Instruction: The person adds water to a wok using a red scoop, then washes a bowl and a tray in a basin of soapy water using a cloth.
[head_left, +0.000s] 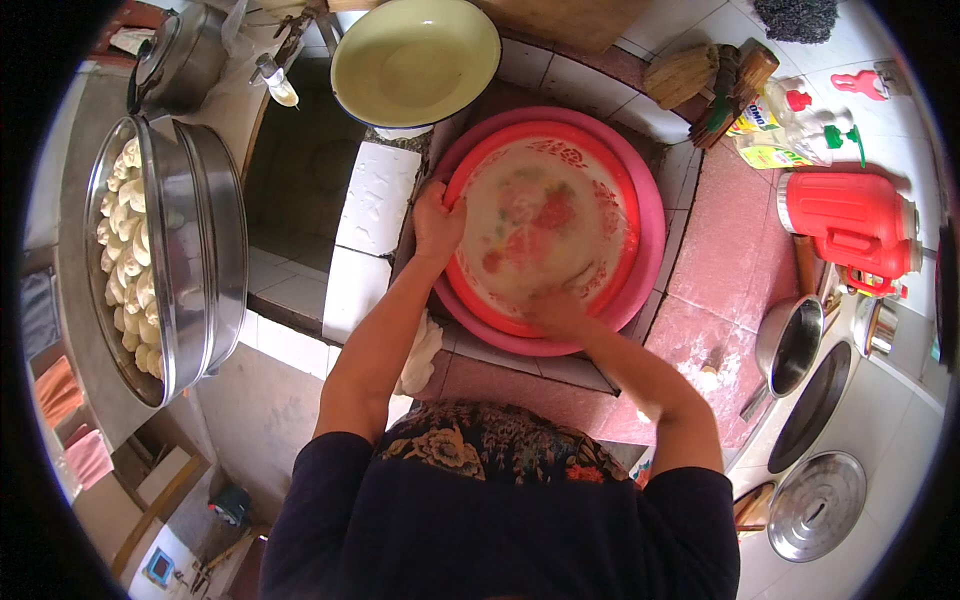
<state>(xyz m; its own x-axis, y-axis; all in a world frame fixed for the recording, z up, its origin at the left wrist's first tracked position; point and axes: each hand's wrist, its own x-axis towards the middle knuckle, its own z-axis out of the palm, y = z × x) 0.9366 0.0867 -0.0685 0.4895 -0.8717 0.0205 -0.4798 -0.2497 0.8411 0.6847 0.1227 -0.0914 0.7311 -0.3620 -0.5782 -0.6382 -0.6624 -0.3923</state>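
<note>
A red-rimmed basin (628, 225) with a floral print holds cloudy water and rests inside a larger pink basin (651, 232). My left hand (439, 225) grips its left rim, the thumb over the edge. At the near side of the basin, my right hand (555, 311) is blurred and its fingers are hard to make out; it is at the water or the inner wall. A crumpled white cloth (420, 356) lies below my left forearm.
A cream enamel basin (416, 67) stands beyond a water-filled tank (304, 165). To the left, a metal steamer (214, 255) holds many pleated dumplings (127, 262). On the right are detergent bottles (784, 146), red thermoses (844, 206), a saucepan (791, 345) and a metal lid (817, 506).
</note>
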